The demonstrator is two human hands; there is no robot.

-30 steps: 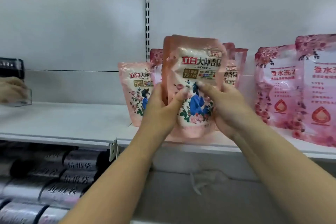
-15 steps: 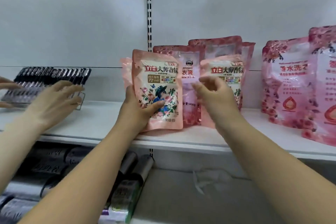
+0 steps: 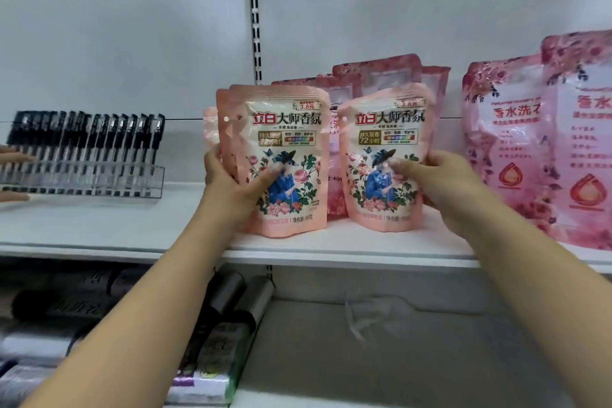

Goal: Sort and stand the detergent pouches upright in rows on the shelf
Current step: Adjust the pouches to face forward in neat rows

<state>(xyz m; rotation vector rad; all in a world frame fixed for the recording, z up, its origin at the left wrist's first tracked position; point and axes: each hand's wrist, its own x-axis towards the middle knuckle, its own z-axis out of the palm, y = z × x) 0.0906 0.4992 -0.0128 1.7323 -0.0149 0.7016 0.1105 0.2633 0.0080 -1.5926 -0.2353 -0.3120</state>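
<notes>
Two small peach-pink detergent pouches with a flower picture stand upright side by side on the white shelf. My left hand grips the left pouch by its left edge, thumb across the front; more pouches of the same kind stand close behind it. My right hand grips the right pouch from its right side, thumb on the picture. Behind both stand taller rose-pink pouches, mostly hidden.
Large pink pouches stand at the right end of the shelf. A clear rack of black pens sits at the left, with another person's fingers on it. Dark rolls lie on the lower shelf.
My right hand, open half a second ago, has closed on the right pouch. The left pouch has been set upright beside it. The other person's hand has drawn back to the left.
</notes>
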